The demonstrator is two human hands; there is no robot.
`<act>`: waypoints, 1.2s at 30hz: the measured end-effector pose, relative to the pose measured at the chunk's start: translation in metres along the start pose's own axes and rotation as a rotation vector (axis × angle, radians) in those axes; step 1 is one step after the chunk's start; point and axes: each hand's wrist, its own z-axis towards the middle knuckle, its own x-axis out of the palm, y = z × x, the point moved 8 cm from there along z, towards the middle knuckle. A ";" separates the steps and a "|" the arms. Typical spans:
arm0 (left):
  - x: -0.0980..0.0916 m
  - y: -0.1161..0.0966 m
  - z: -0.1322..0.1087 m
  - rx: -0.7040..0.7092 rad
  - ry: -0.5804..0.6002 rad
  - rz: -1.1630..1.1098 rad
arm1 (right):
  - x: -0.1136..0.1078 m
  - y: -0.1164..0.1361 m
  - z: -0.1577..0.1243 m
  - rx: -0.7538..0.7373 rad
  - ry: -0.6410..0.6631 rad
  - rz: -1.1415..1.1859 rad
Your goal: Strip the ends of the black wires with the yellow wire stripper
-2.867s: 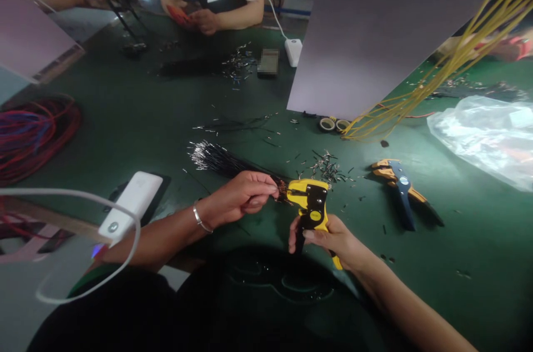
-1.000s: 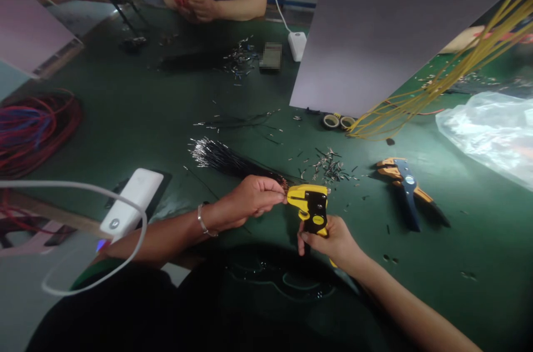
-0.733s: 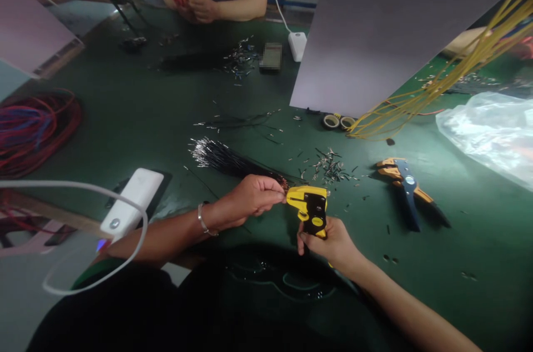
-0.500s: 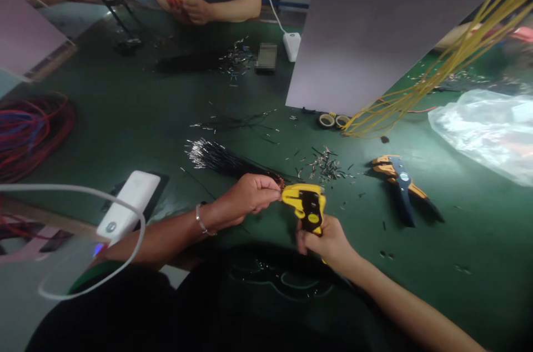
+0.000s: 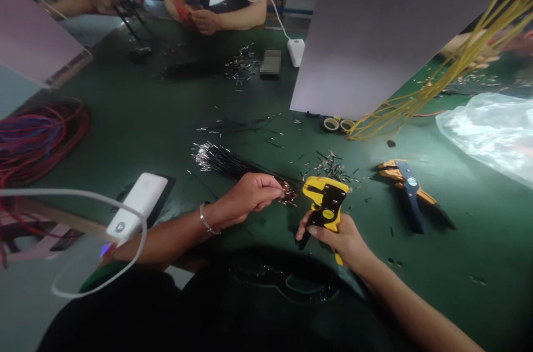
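Note:
My left hand (image 5: pixel 250 195) is closed around a bundle of thin black wires (image 5: pixel 225 162) whose bare metal tips fan out to the upper left, while stripped copper ends stick out past my fingers on the right. My right hand (image 5: pixel 339 236) grips the handles of a yellow and black wire stripper (image 5: pixel 326 205), its jaws a short way right of the copper ends and not touching them. A scatter of cut insulation bits (image 5: pixel 331 166) lies just beyond the stripper on the green table (image 5: pixel 137 119).
A second stripper, blue and orange (image 5: pixel 410 191), lies to the right. A white power bank (image 5: pixel 135 207) with cable sits at left, red and blue wire coils (image 5: pixel 37 138) far left, yellow wires (image 5: pixel 437 74), tape rolls (image 5: pixel 336 124), a plastic bag (image 5: pixel 491 132). Another person's hands (image 5: pixel 200 16) work across the table.
The stripper has pulled away to the right from the wire ends it was clamped against. The copper ends now stick out bare beside my left fingers. My left hand has kept its place.

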 end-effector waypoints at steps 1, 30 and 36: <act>0.000 0.000 0.000 0.001 0.004 0.004 | 0.000 0.000 0.000 0.007 0.011 0.009; 0.035 -0.015 -0.019 0.491 0.027 0.708 | -0.008 0.025 0.006 -0.081 -0.227 0.139; 0.035 -0.015 -0.017 0.483 0.036 0.723 | -0.012 0.023 0.006 -0.072 -0.237 0.181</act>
